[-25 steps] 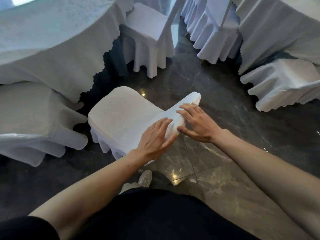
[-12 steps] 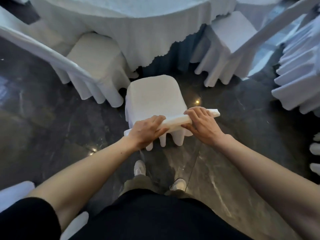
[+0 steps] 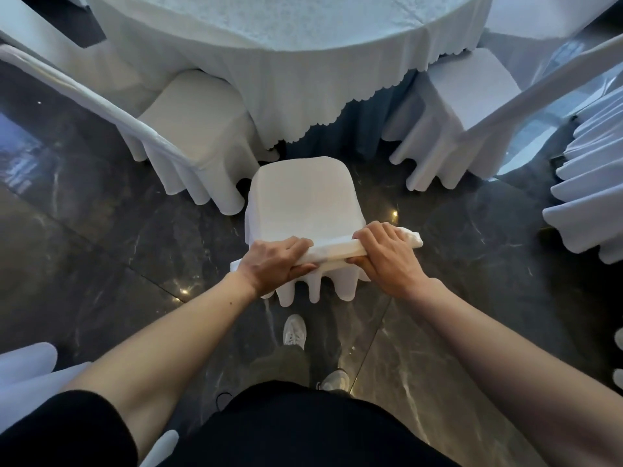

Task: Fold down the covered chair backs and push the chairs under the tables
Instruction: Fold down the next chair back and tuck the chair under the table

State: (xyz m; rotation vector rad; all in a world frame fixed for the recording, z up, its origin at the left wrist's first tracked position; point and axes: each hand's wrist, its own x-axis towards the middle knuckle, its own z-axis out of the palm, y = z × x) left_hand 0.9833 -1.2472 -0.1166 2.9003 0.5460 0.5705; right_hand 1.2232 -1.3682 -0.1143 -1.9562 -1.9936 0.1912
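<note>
A white-covered chair [image 3: 305, 200] stands on the dark floor just in front of me, its seat facing the round table [image 3: 286, 38] with a white cloth. The top edge of the chair back [image 3: 337, 252] runs across the frame below the seat. My left hand [image 3: 276, 264] grips the left part of that edge, fingers curled over it. My right hand [image 3: 387, 252] grips the right part the same way. The chair's front edge lies close to the hanging tablecloth hem.
A covered chair [image 3: 192, 129] stands to the left at the table, another covered chair [image 3: 462, 106] to the right. More draped white fabric [image 3: 593, 197] is at the far right. My feet [image 3: 295, 332] are on the marble floor behind the chair.
The chair has been swung round from a slanted position to face the table squarely. Both hands went from lying flat on the back to gripping its top edge, and the chair sits nearer the table.
</note>
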